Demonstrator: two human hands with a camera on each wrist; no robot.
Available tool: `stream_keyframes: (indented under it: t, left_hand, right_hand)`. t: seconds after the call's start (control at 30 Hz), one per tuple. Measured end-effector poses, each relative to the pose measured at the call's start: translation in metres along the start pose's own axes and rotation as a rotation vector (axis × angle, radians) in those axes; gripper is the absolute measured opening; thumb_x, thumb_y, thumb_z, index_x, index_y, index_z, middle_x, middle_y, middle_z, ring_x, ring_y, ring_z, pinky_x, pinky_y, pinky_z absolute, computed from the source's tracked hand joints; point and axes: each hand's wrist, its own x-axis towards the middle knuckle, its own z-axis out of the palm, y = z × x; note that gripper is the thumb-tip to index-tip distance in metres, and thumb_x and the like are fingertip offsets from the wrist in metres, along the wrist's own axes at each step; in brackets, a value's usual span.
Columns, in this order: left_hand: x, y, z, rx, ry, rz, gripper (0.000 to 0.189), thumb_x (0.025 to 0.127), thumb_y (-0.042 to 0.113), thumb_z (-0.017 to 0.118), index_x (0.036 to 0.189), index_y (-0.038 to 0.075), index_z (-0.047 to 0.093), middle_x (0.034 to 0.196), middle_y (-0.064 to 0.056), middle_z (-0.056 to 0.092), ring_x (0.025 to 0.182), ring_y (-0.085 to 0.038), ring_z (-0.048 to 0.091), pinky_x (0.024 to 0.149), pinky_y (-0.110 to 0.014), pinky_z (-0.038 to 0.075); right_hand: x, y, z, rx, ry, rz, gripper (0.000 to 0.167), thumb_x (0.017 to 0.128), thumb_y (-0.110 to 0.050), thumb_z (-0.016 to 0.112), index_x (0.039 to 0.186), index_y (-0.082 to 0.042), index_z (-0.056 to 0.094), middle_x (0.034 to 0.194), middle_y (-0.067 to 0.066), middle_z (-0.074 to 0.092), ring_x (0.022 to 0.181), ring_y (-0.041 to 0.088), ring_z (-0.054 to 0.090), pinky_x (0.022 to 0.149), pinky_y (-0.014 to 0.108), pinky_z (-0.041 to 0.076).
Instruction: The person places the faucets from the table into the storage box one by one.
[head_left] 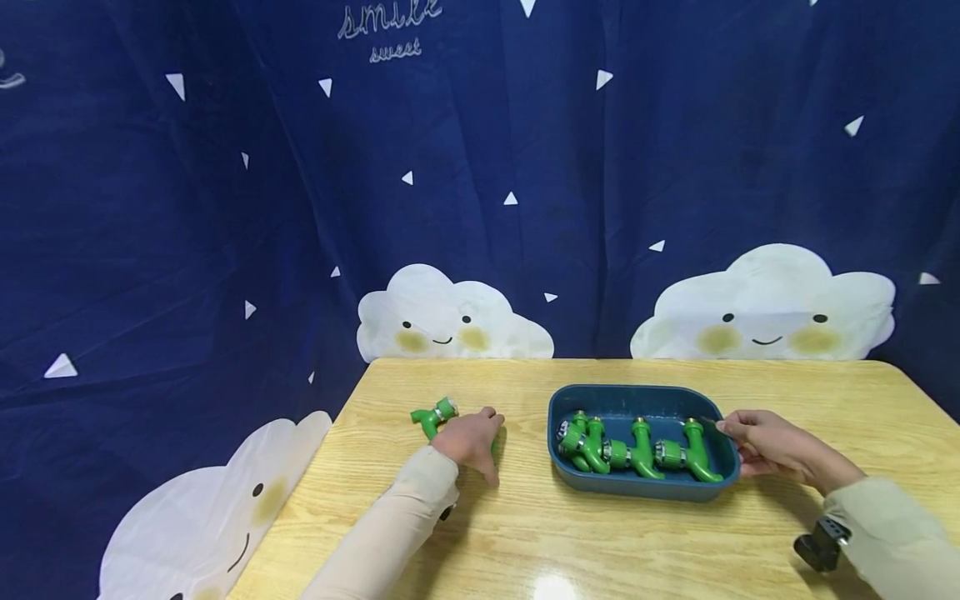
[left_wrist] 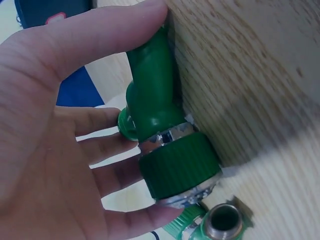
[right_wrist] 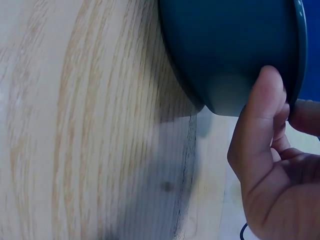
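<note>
My left hand (head_left: 468, 442) is over the left part of the table, with thumb and fingers around a green tap (left_wrist: 157, 95). In the left wrist view this tap has a ribbed collar and a metal ring, and the thumb crosses one end of it. Another green tap (head_left: 430, 418) lies just beyond that hand, partly hidden by it. My right hand (head_left: 772, 450) pinches the right rim of a dark blue basin (head_left: 630, 485). Inside the basin, several green taps (head_left: 642, 450) lie side by side with brass-coloured threaded ends.
The light wooden table (head_left: 525, 533) carries the basin right of centre. Behind it hangs a dark blue curtain (head_left: 480, 225) with white triangles and cloud shapes. A black device (head_left: 821, 542) is strapped to the right wrist.
</note>
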Motion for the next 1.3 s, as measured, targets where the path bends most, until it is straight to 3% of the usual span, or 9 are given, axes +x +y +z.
stream_keyframes:
  t: [0.2, 0.43, 0.7, 0.93, 1.03, 1.3]
  left_hand:
    - [-0.002, -0.003, 0.000, -0.021, 0.031, 0.010, 0.106, 0.063, 0.050, 0.091, 0.150, 0.014, 0.041, 0.153, -0.004, 0.043, 0.116, -0.025, 0.063, 0.085, -0.036, 0.056]
    - [-0.004, -0.005, -0.008, -0.040, 0.055, 0.005, 0.110, 0.062, 0.053, 0.091, 0.151, 0.013, 0.039, 0.155, -0.005, 0.041, 0.120, -0.026, 0.062, 0.089, -0.037, 0.056]
    - [-0.011, -0.004, -0.019, -0.028, 0.089, 0.018, 0.109, 0.064, 0.055, 0.089, 0.151, 0.012, 0.040, 0.154, -0.008, 0.041, 0.112, -0.026, 0.065, 0.087, -0.040, 0.057]
    - [-0.017, -0.002, -0.027, -0.021, 0.129, 0.017, 0.108, 0.066, 0.052, 0.089, 0.152, 0.012, 0.038, 0.154, -0.008, 0.041, 0.117, -0.027, 0.063, 0.090, -0.045, 0.055]
    - [-0.019, 0.000, -0.034, -0.008, 0.146, 0.023, 0.105, 0.067, 0.052, 0.088, 0.151, 0.013, 0.039, 0.153, -0.007, 0.041, 0.116, -0.026, 0.063, 0.088, -0.047, 0.055]
    - [-0.021, 0.007, -0.048, 0.018, 0.199, 0.048, 0.099, 0.069, 0.054, 0.085, 0.148, 0.014, 0.042, 0.149, -0.007, 0.045, 0.102, -0.023, 0.067, 0.073, -0.041, 0.056]
  right_hand:
    - [-0.001, -0.001, 0.000, -0.004, -0.017, -0.011, 0.025, 0.107, -0.021, 0.038, 0.101, -0.001, 0.052, 0.075, 0.000, 0.059, 0.065, 0.009, 0.064, 0.062, 0.026, 0.058]
    - [-0.001, -0.002, 0.000, -0.001, -0.023, -0.012, 0.025, 0.107, -0.022, 0.038, 0.100, -0.002, 0.052, 0.075, -0.001, 0.058, 0.064, 0.009, 0.063, 0.061, 0.026, 0.058]
    - [-0.001, -0.001, -0.002, 0.003, -0.040, -0.027, 0.025, 0.108, -0.022, 0.038, 0.100, -0.003, 0.052, 0.075, -0.001, 0.059, 0.064, 0.008, 0.063, 0.063, 0.027, 0.059]
    - [-0.001, 0.000, -0.001, -0.001, -0.041, -0.017, 0.026, 0.108, -0.022, 0.037, 0.103, -0.001, 0.052, 0.076, 0.000, 0.059, 0.065, 0.009, 0.064, 0.063, 0.027, 0.059]
    - [0.000, -0.001, -0.001, -0.007, -0.032, -0.011, 0.027, 0.108, -0.022, 0.037, 0.103, -0.001, 0.052, 0.077, 0.000, 0.059, 0.066, 0.010, 0.064, 0.063, 0.028, 0.059]
    - [0.001, 0.001, -0.002, -0.021, -0.022, -0.016, 0.027, 0.108, -0.022, 0.037, 0.101, -0.001, 0.051, 0.075, 0.000, 0.058, 0.065, 0.010, 0.063, 0.063, 0.028, 0.059]
